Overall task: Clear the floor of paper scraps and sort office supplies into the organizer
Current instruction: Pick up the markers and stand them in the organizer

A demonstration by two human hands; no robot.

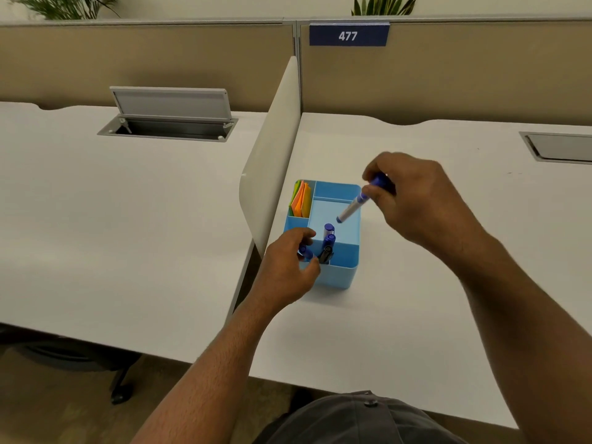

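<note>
- Left white desk [128,219] carries a cable hatch [169,118] with its grey lid raised.
- A cream divider panel [272,161] separates it from the right white desk [432,283].
- Left hand [288,267] curls around a blue marker [306,253] at the light-blue organizer [336,277], just beside the panel; folded coloured papers [301,200] stand in its rear-left compartment.
- Right hand [413,200] pinches a white-barrelled marker [352,208], tilted over the organizer.
- Tan partition [464,75] bears a "477" sign [348,35].

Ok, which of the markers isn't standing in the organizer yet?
The white-barrelled blue marker held by the right hand, tilted above the blue organizer. The other markers stand upright in its near compartment by the left hand.
</note>
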